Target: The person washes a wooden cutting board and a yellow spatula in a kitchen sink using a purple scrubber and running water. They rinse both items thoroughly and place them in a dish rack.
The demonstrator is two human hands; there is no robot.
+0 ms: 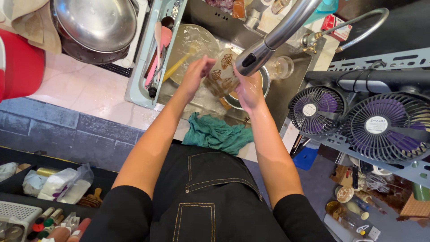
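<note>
Over the steel sink (293, 87), both of my hands hold a clear drinking glass (221, 76) printed with golden fan-shaped leaves. My left hand (195, 74) presses flat against its left side. My right hand (248, 89) grips its right side, just beneath the grey pull-down tap head (253, 58). The glass is tilted on its side between my palms. Both hands look wet.
A teal cloth (217, 133) lies on the sink's near edge. A small glass (282, 67) and a metal bowl sit in the sink. A utensil tray (154, 49) holds spatulas at left, beside steel bowls (96, 22). Two purple fans (354, 118) stand at right.
</note>
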